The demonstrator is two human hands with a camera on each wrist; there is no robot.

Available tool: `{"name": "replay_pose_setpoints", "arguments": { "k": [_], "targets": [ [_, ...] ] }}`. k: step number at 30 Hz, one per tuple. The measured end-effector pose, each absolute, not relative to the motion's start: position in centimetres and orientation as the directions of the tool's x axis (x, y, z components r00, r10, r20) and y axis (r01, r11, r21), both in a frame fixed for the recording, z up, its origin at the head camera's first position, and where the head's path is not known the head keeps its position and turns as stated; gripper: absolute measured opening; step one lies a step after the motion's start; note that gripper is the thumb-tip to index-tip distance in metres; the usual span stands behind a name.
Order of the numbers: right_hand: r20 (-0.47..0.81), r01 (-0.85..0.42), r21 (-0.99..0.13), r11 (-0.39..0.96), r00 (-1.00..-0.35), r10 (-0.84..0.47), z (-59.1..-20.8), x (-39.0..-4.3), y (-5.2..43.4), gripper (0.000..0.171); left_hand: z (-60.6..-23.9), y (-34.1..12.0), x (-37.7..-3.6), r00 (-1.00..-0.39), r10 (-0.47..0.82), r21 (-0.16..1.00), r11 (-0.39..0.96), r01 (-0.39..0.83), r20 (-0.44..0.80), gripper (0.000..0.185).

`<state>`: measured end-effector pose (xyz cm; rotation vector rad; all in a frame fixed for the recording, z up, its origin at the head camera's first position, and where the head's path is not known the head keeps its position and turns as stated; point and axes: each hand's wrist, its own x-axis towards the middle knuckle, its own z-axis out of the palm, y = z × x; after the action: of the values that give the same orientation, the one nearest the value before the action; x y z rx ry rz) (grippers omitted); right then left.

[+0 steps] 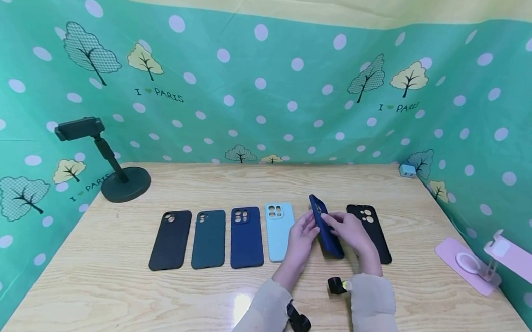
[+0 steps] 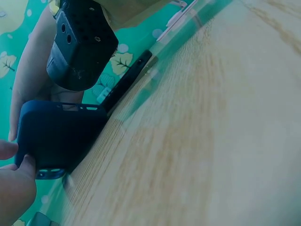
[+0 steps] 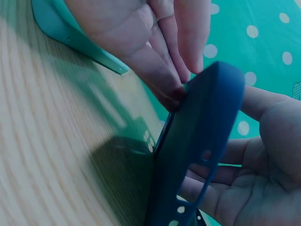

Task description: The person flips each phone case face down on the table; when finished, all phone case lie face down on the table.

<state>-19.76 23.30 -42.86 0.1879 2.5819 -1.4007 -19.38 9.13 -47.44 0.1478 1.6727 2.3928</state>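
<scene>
Both hands hold a dark blue phone case [image 1: 330,241] tilted up on its long side, close over the table. My left hand [image 1: 299,239] grips it from the left; in the right wrist view the left fingertips [image 3: 175,96] meet its edge. From the other side my right hand [image 1: 352,232] holds it, thumb near the camera cutouts in the head view. Right fingers [image 3: 225,176] show behind the case's cutout side. A light blue case [image 1: 277,239] lies just left of the left hand, partly covered by it. Right of the hands rests a black case [image 1: 376,238], partly hidden.
Further left lie a black case [image 1: 170,240], a dark teal case [image 1: 208,239] and another dark blue case [image 1: 245,237]. A black phone stand [image 1: 125,182] stands back left, a pink stand [image 1: 471,270] at the right edge. A small blue block [image 1: 407,170] sits back right.
</scene>
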Motion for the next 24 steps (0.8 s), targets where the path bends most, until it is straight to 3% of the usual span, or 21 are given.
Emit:
{"name": "replay_pose_setpoints", "arguments": {
  "k": [24],
  "targets": [
    [-0.234, 0.185, -0.843, 0.505, -0.972, -0.034, -42.76, -19.78, 23.09, 0.063, -47.59, 9.45, -19.34, -0.965, 0.252, 0.93, -0.332, -0.156, -0.072, 0.047]
  ]
}}
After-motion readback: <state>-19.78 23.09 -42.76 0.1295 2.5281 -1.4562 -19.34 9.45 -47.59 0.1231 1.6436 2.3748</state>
